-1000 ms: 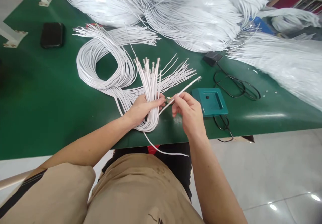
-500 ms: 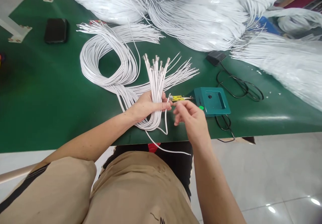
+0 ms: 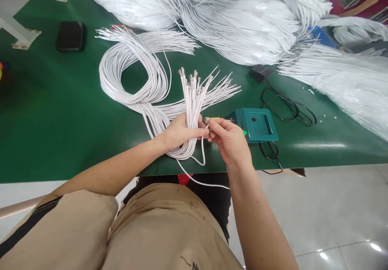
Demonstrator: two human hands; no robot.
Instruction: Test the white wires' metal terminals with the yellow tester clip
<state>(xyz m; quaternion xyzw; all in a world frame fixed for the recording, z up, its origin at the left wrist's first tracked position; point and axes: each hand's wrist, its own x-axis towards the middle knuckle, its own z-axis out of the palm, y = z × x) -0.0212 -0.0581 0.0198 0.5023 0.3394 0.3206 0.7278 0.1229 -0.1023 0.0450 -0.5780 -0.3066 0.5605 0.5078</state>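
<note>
My left hand (image 3: 178,131) is closed around an upright bunch of white wires (image 3: 190,100) whose tips carry small metal terminals. My right hand (image 3: 228,138) pinches the end of one loose white wire (image 3: 202,148) right beside the left thumb; that wire loops down over the table edge. A teal box (image 3: 257,125) with a green light and a small yellow and metal probe (image 3: 218,119) sits just beyond my right fingers. The bunch trails back into a coil of white wires (image 3: 130,76) lying on the green table (image 3: 60,112).
Big heaps of white wire (image 3: 236,15) cover the far side and the right of the table. A black phone (image 3: 70,36) lies at the far left. A black adapter (image 3: 260,72) and its cord (image 3: 287,108) lie behind the teal box. White frame legs (image 3: 21,33) stand at top left.
My right hand let go of the long wire it held out to the right, drew back, then closed on the end of a single wire next to the left thumb.
</note>
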